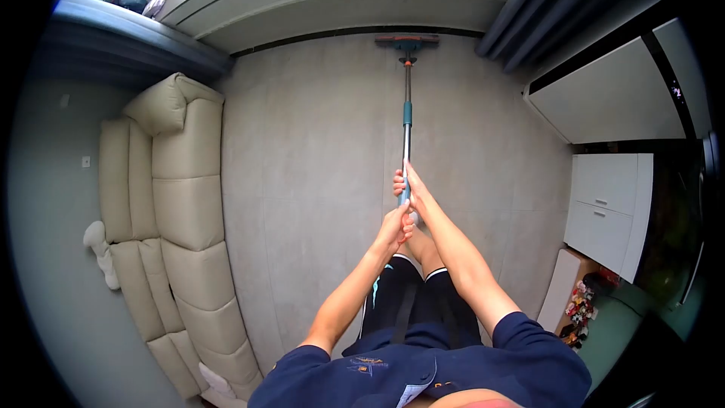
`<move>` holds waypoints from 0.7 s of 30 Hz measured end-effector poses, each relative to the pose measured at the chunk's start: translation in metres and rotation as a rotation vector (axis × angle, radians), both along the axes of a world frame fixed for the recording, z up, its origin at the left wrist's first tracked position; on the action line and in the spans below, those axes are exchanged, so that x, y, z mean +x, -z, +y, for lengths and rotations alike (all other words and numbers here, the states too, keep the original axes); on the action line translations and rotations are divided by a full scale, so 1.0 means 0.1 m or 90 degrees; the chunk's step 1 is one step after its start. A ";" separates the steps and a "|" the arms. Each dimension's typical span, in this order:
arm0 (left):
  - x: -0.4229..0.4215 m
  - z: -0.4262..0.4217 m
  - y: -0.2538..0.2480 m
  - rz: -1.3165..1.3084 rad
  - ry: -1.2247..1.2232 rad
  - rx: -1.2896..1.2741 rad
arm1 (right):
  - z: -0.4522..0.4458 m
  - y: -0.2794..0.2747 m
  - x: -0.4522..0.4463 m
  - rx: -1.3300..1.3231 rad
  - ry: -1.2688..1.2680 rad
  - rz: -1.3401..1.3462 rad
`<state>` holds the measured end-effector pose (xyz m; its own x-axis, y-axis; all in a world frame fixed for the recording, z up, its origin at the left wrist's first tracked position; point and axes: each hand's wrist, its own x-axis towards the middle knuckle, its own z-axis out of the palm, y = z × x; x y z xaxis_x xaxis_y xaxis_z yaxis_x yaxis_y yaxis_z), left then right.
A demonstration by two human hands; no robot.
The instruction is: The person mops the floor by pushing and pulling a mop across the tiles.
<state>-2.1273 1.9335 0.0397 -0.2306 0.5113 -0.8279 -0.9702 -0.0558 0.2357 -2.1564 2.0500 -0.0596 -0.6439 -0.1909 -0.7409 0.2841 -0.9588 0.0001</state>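
Observation:
A long-handled mop [408,91] stretches straight ahead of me, with a metal pole, teal grips and a wide teal head [408,43] edged in red. Its head rests on the floor by the far wall. My right hand [408,183] is wrapped round the pole, higher up toward the head. Lower down, close to my legs, my left hand [396,227] grips the end of the handle, where an orange-red part shows by the fingers.
Grey tiled floor [317,128] lies around the pole. A beige sofa [189,189] lines the left side. Dark curtains [529,15] hang at the far right. White cabinets [608,208] and a low shelf with small colourful items [580,306] stand on the right.

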 end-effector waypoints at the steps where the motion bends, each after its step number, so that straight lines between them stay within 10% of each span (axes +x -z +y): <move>1: 0.17 -0.09 0.05 -0.010 -0.043 0.027 | -0.10 0.05 0.16 -0.005 -0.001 -0.004; 8: 1.70 -1.15 -0.19 -0.075 -0.030 -0.015 | -1.16 0.11 1.77 0.031 0.039 0.047; 16: 2.84 -2.60 -1.33 -0.237 0.058 -0.051 | -2.84 -1.59 3.46 0.054 0.007 -0.109; 21: 2.80 -2.45 -0.62 -0.100 0.037 0.012 | -2.69 -0.92 3.14 0.337 -0.083 -0.139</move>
